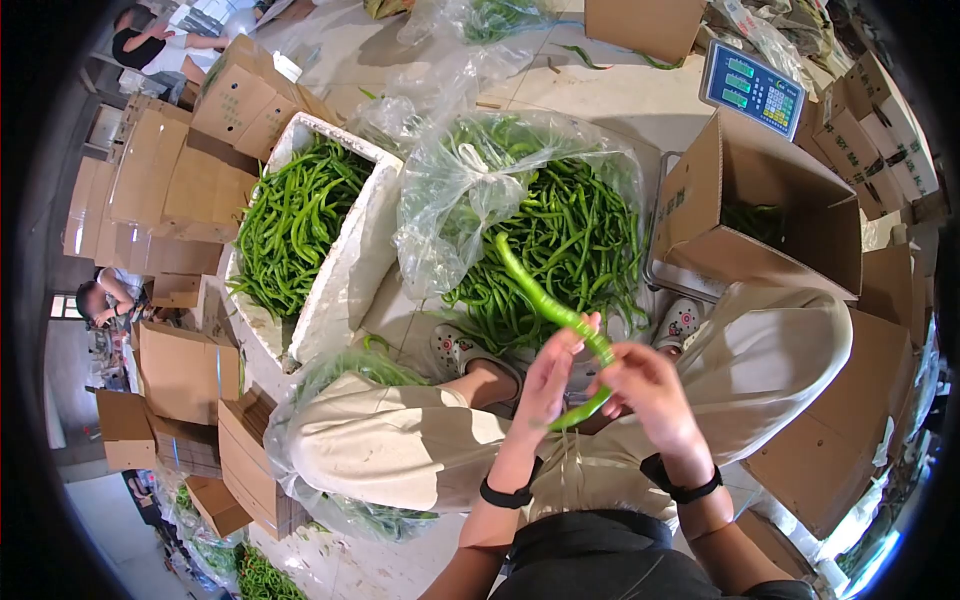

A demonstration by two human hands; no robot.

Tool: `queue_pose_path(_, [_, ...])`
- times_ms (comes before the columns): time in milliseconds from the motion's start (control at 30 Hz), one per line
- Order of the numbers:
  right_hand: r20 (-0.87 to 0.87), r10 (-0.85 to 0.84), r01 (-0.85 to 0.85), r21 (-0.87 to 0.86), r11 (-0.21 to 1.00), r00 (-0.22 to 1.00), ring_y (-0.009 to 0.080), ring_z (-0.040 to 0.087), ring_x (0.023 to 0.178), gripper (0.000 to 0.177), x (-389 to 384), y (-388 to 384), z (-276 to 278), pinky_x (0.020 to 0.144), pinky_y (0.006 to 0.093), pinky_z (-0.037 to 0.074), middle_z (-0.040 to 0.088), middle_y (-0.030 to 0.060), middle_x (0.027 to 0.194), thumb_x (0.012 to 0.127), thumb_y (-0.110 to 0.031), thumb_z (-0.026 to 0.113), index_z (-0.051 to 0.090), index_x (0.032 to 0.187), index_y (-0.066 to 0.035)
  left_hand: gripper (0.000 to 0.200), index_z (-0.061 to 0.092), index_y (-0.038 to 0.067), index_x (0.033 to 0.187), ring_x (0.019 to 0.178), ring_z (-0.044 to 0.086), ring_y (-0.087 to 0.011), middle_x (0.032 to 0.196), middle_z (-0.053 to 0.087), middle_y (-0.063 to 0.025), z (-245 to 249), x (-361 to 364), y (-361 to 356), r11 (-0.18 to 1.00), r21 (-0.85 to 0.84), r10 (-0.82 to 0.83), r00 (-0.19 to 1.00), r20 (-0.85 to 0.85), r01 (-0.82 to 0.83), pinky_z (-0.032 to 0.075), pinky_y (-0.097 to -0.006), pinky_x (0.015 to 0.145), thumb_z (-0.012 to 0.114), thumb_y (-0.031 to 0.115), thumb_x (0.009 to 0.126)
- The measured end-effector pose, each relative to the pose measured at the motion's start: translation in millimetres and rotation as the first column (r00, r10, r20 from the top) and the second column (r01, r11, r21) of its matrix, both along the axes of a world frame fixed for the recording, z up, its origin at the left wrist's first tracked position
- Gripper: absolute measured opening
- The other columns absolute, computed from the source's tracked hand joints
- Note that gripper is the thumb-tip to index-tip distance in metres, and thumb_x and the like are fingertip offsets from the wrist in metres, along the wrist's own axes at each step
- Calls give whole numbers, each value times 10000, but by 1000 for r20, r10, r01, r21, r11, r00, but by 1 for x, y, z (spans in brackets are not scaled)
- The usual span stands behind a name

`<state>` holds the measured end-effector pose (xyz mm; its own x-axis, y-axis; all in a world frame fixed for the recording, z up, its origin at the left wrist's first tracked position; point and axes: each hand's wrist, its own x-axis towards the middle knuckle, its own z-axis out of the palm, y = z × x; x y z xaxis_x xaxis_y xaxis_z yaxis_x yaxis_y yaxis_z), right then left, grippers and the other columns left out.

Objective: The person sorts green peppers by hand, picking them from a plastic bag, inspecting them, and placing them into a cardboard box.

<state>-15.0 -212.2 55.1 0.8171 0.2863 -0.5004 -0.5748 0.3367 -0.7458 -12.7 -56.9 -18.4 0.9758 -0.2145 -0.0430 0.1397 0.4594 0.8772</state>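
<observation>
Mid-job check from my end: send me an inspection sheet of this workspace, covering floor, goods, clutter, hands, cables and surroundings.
Surface: pale tiled floor, with stray peppers and scraps on it.
Job's things: one long green pepper in hand; more peppers in the open clear bag ahead and the white foam box left of it.
Clutter: loose plastic beyond the bag; cartons crowded at left.
Left hand: fingers on the pepper.
Right hand: grips the pepper lower down; slightly blurred.
Cables: nothing seen.
Surroundings: scale display and open carton at right; two people in the background.
</observation>
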Motion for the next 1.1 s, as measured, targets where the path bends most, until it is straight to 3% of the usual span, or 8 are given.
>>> queue_pose_path(133, [230, -501, 520, -25, 854, 834, 62, 550, 605, 222, 28, -43, 11, 560, 177, 457, 637, 80, 855, 917, -202, 569, 545, 1056, -31, 210, 580, 30, 1032, 764, 574, -90, 762, 596, -6, -46, 21, 19, 941, 295, 266, 906, -330, -169, 410, -250, 786, 616, 180, 888])
queue_pose_path(333, [575, -687, 785, 119, 608, 445, 247, 543, 1133, 395, 80, -133, 8, 962, 290, 456, 525, 232, 1228, 966, -210, 484, 475, 1223, 90, 231, 590, 26, 860, 648, 523, -105, 733, 590, -28, -174, 30, 31, 892, 451, 305, 748, -589, -9, 404, -263, 606, 639, 251, 867])
queue_pose_path(400, [575, -620, 737, 42, 675, 534, 308, 468, 1226, 440, 77, -137, 8, 1042, 339, 390, 461, 249, 1302, 970, -191, 456, 408, 1285, 112, 252, 588, 16, 875, 656, 531, -127, 720, 583, -35, -213, 32, 32, 851, 505, 459, 671, -583, -143, 411, -275, 603, 635, 263, 867])
queue_pose_path(533, [491, -569, 686, -82, 723, 659, 264, 531, 1153, 415, 61, -101, 16, 1000, 342, 416, 496, 213, 1284, 949, -120, 452, 403, 1303, 92, 333, 585, -6, 913, 834, 573, -277, 974, 587, -154, -267, 45, 40, 379, 911, 664, 734, -144, -163, 470, -388, 732, 648, 313, 842])
queue_pose_path(667, [361, -490, 566, -144, 812, 794, 218, 589, 1037, 362, 40, -73, 6, 953, 322, 439, 551, 162, 1227, 917, -70, 484, 476, 1259, 46, 425, 616, 8, 1006, 987, 550, -302, 1031, 586, -151, -260, 62, 36, 205, 966, 510, 824, -245, 161, 474, -400, 804, 685, 370, 797])
queue_pose_path(767, [321, -393, 466, -194, 863, 862, 192, 600, 980, 287, 29, -59, -3, 920, 302, 445, 589, 131, 1163, 907, -43, 490, 533, 1178, 39, 415, 640, 11, 993, 941, 562, -266, 933, 618, -128, -263, 66, 38, 324, 934, 549, 774, -315, 151, 460, -358, 794, 691, 372, 795])
queue_pose_path(900, [290, -211, 284, -239, 929, 933, 167, 596, 944, 218, 22, -45, -19, 886, 280, 442, 611, 102, 1111, 912, -28, 488, 566, 1106, 33, 322, 642, -22, 916, 819, 547, -143, 817, 627, -42, -247, 52, 36, 776, 586, 564, 673, -479, -233, 387, -268, 696, 658, 291, 846])
queue_pose_path(1100, [285, -101, 180, -265, 947, 953, 150, 593, 954, 201, 24, -24, -18, 885, 265, 441, 623, 86, 1081, 928, -32, 478, 566, 1099, 27, 256, 632, 18, 1046, 886, 552, -120, 959, 633, -21, -142, 13, 23, 956, 122, 285, 758, -587, -266, 390, -256, 813, 588, 228, 906])
